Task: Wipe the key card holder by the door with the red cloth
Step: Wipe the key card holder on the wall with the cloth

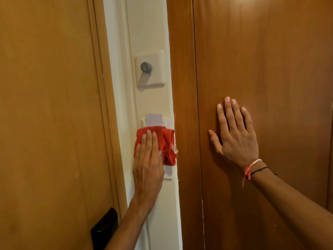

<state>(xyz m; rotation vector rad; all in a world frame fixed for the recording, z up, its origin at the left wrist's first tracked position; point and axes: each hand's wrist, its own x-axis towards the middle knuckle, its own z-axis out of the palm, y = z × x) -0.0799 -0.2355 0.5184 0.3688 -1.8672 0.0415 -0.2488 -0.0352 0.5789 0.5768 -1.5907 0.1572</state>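
The white key card holder (pixel 168 173) is mounted on a narrow cream wall strip between two wooden panels. A white card (pixel 154 119) sticks up out of its top. My left hand (pixel 148 165) lies flat over the holder and presses the red cloth (pixel 166 145) against its face. The cloth and hand hide most of the holder; only its top edge and lower right corner show. My right hand (pixel 234 134) rests flat, fingers spread, on the wooden panel (pixel 270 69) to the right, holding nothing.
Above the holder sits a white switch plate with a grey round knob (pixel 146 67). The wooden door (pixel 45 105) fills the left side, with a black lock body (pixel 105 230) at its lower edge. A wooden frame post (pixel 182 87) borders the wall strip on the right.
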